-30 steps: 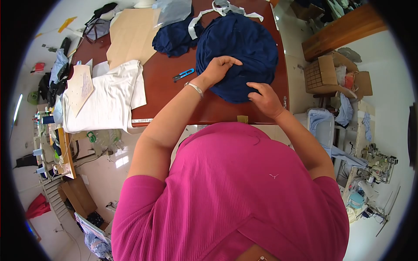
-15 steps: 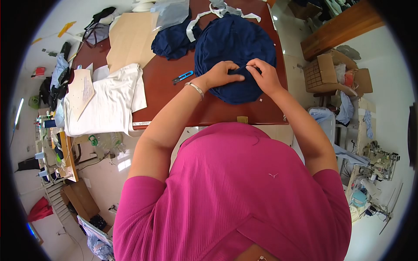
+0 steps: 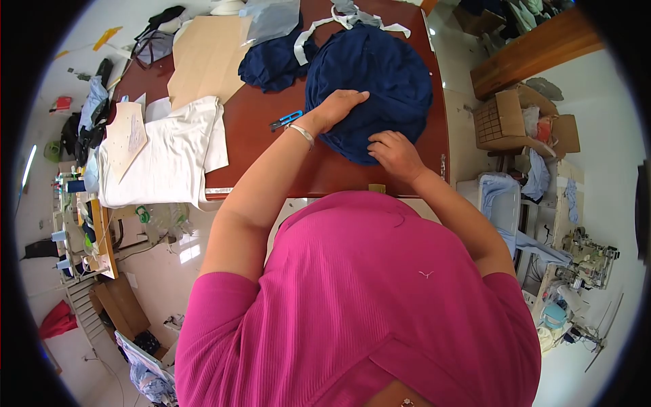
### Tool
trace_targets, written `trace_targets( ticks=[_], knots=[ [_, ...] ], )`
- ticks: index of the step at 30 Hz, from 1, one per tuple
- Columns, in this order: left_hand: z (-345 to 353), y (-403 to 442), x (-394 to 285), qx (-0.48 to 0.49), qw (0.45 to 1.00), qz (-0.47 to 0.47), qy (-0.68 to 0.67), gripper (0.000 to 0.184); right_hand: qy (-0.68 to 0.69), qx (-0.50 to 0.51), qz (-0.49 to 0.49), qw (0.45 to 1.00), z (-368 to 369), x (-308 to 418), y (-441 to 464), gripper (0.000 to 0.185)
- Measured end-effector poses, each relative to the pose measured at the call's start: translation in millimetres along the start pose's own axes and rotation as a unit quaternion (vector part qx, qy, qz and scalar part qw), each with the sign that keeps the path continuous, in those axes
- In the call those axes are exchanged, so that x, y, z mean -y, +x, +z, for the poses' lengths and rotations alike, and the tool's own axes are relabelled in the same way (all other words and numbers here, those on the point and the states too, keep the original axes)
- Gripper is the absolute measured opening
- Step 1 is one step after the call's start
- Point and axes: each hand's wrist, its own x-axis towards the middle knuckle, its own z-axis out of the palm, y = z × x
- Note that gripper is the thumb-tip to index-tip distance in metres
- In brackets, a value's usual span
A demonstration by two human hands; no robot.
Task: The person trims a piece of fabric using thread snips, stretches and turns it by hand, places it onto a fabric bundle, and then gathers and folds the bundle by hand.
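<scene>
A round bundle of navy fabric [image 3: 380,68] lies on the red-brown table [image 3: 258,156]. My left hand [image 3: 339,108], with a bracelet on its wrist, rests on the bundle's left part, its fingers closed at the cloth. My right hand [image 3: 396,156] is at the near edge of the bundle, fingers curled onto the fabric. Left of my left wrist lies a blue thread snipper [image 3: 286,121]. A smaller navy fabric pile [image 3: 271,63] sits behind the snipper, beside a white strip [image 3: 302,46].
White fabric [image 3: 180,146] with a paper pattern [image 3: 127,136] covers the table's left front. Behind it are a tan pattern sheet [image 3: 203,57] and a clear plastic bag [image 3: 271,20]. A cardboard box [image 3: 502,119] and a sewing machine [image 3: 590,258] stand at right.
My hands were together at the fabric's front half a second ago; now they are apart, the right one lower and nearer the edge. The front folds of the bundle have shifted.
</scene>
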Motion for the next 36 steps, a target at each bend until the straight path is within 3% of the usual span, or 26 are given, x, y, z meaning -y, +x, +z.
trace_targets(
  ticks=[6, 9, 12, 15, 18, 21, 24, 26, 27, 29, 32, 34, 36],
  knots=[
    [1, 0, 2, 0.008, 1.000, 0.022, -0.021, 0.038, 0.091, -0.005, 0.051, 0.995, -9, 2, -3, 0.005],
    [0, 4, 7, 0.013, 0.999, 0.039, -0.002, 0.028, 0.141, -0.016, 0.082, 0.987, -10, 4, -3, 0.006],
    [-1, 5, 16, -0.008, 0.968, 0.217, 0.129, 0.020, 0.181, -0.006, 0.118, 0.976, -19, 5, 0, 0.008],
    [-10, 9, 20, 0.016, 0.954, 0.215, 0.208, 0.020, 0.186, -0.021, 0.146, 0.971, -28, 5, 10, 0.009],
    [-20, 11, 16, 0.164, 0.960, 0.113, 0.196, 0.018, 0.178, -0.066, 0.168, 0.967, -36, 2, 28, 0.011],
    [-12, 0, 12, 0.184, 0.978, 0.072, 0.071, 0.014, 0.152, -0.082, 0.192, 0.966, -41, -5, 47, 0.012],
    [-6, -10, 5, 0.160, 0.981, 0.072, 0.081, 0.012, 0.137, -0.085, 0.205, 0.965, -39, -10, 54, 0.013],
    [-5, -7, 6, 0.142, 0.942, 0.139, 0.270, 0.013, 0.151, -0.077, 0.231, 0.958, -36, -8, 53, 0.011],
    [-6, -5, 10, 0.130, 0.908, 0.169, 0.360, 0.014, 0.084, -0.109, 0.182, 0.974, -34, -5, 51, 0.011],
    [-3, 0, 17, 0.071, 0.924, 0.218, 0.305, 0.014, -0.051, -0.169, 0.078, 0.981, -33, 3, 44, 0.014],
    [-4, 3, 21, 0.005, 0.939, 0.220, 0.263, 0.015, -0.032, -0.068, -0.021, 0.997, -28, 16, 21, 0.020],
    [-4, 2, 20, -0.012, 0.947, 0.212, 0.242, 0.013, -0.012, -0.016, 0.001, 1.000, -16, 15, 9, 0.018],
    [1, 4, 23, -0.036, 0.938, 0.263, 0.224, 0.011, -0.029, 0.000, 0.028, 0.999, -7, 10, 1, 0.015]
  ],
)
